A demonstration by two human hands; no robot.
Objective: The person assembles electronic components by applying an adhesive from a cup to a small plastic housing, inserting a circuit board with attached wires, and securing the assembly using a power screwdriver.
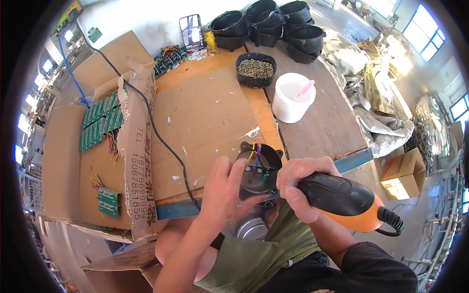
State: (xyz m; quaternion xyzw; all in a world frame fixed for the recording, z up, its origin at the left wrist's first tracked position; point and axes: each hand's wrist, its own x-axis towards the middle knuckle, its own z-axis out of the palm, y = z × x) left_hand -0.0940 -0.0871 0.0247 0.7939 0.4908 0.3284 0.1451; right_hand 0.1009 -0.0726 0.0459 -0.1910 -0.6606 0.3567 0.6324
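At the table's front edge, my left hand [222, 193] grips a round black plastic housing [260, 183], thumb along its near side and fingers at its left rim. Yellow, blue and reddish wires [255, 152] rise from inside the housing, which also has small metal screws or posts and a bit of green. My right hand [304, 181] is wrapped around the front of a corded black-and-orange power tool [344, 195]. The tool's front end points toward the housing's right side; its tip is hidden by my fingers.
A cardboard box [139, 161] with green circuit boards [102, 122] stands at left, a black cable [161, 134] draped over it. A cardboard sheet [200, 117] covers the table. Behind are a tub of small metal parts [255, 71], a white bucket [289, 110] and stacked black housings [264, 22].
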